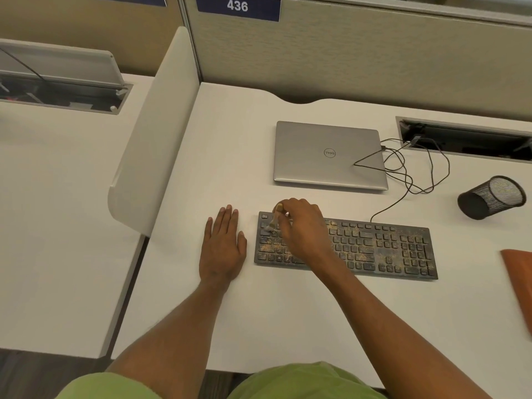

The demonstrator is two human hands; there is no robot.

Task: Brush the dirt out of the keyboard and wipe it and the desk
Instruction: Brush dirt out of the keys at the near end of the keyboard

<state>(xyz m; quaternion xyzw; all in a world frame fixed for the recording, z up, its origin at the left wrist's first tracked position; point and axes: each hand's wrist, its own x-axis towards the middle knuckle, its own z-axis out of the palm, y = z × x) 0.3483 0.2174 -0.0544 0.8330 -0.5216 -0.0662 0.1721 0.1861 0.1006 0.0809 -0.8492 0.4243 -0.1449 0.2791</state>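
A black keyboard (383, 249) speckled with yellowish-brown dirt lies across the white desk (230, 156). My right hand (305, 228) is over the keyboard's left end, shut on a small brush (275, 218) with a pale wooden handle; its bristles touch the upper-left keys. My left hand (223, 246) rests flat on the desk just left of the keyboard, fingers apart, holding nothing. An orange cloth (518, 286) lies at the right edge of the view, partly cut off.
A closed silver laptop (328, 155) sits behind the keyboard, with thin black cables (414, 171) looping to a cable slot (466, 139). A black mesh pen cup (492, 197) lies tipped over at the right. A white divider panel (152, 131) bounds the desk's left side.
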